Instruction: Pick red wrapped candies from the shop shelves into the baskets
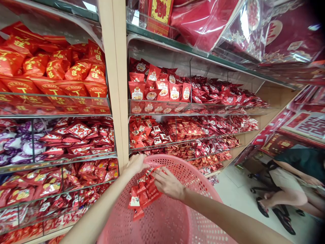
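From my remote post on the head camera, I have the left hand [135, 165] curled over the far rim of a pink perforated plastic basket [204, 179], gripping it, its fingertips partly hidden. The right hand [169, 184] reaches inside with bent fingers touching small red snack packets [142, 196] bunched near the basket's far wall — I cannot tell whether it pinches one or merely rests there, since the knuckles cover the contact. The forearms block part of the basket, and the bottom of the frame cuts off its near side.

Clear-fronted shelves [157, 147] stand behind, split by a pale wooden upright [114, 84]. On the left sit orange-red packets marked "BE HAPPY" [53, 89], above purple-and-white wrapped pieces [33, 147]; right of the upright are red packets picturing cookies [162, 88]. Lower rows crowd together, their print too small for me to read, and glare breaks up the plastic-wrapped red goods [203, 20] cropped at the top.

At right, a seated person [286, 183] in pale shorts and dark sandals [284, 220] is cut off by the frame — beside a wheeled chair base [256, 190] on pale floor [228, 189]. Darkness swallows the right corners.
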`<state>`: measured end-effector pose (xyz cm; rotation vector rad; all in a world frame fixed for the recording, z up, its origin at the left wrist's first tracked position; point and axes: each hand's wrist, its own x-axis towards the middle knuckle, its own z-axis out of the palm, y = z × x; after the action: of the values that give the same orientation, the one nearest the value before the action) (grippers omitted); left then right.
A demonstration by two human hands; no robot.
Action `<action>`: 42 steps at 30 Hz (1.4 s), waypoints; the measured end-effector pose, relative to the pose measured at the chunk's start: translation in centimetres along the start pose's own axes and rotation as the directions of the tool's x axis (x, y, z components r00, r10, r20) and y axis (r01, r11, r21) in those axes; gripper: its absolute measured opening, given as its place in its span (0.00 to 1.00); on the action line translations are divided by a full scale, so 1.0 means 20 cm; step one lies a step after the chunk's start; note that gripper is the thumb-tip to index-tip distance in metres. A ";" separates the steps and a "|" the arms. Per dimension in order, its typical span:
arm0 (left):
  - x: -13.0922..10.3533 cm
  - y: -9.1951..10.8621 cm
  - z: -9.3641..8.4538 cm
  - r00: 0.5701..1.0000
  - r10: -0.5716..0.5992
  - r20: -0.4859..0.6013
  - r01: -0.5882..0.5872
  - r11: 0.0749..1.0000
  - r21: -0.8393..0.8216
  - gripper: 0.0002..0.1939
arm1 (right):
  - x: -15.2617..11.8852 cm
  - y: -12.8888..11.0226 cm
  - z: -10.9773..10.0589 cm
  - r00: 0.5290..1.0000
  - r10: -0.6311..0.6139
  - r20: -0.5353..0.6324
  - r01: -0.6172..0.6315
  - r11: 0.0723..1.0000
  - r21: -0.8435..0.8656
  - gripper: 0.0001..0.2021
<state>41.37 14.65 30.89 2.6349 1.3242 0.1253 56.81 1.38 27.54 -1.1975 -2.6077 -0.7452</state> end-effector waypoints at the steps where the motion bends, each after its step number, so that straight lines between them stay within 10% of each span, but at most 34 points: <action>1: 0.00 0.00 0.00 1.000 0.005 -0.003 -0.005 1.000 0.002 0.18 | 0.01 -0.01 -0.01 1.000 0.005 -0.008 -0.005 1.000 0.013 0.09; 34: -0.03 0.03 -0.04 0.998 -0.055 0.016 0.056 0.998 -0.024 0.18 | 0.15 -0.23 0.01 0.991 -0.134 -0.014 0.135 0.980 0.149 0.08; 38: -0.02 0.03 -0.04 0.999 -0.027 0.032 0.028 0.999 -0.029 0.17 | 0.13 -0.41 0.05 0.962 0.222 0.159 -0.261 0.920 0.292 0.13; 42: -0.01 0.02 -0.03 0.999 -0.014 0.036 0.015 0.999 -0.035 0.17 | 0.13 -0.56 0.08 0.717 0.452 0.530 -0.683 0.604 0.410 0.17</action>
<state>41.35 14.33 31.56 2.5862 1.3171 0.0985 46.81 -2.33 23.05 -1.9259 -2.1378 0.4475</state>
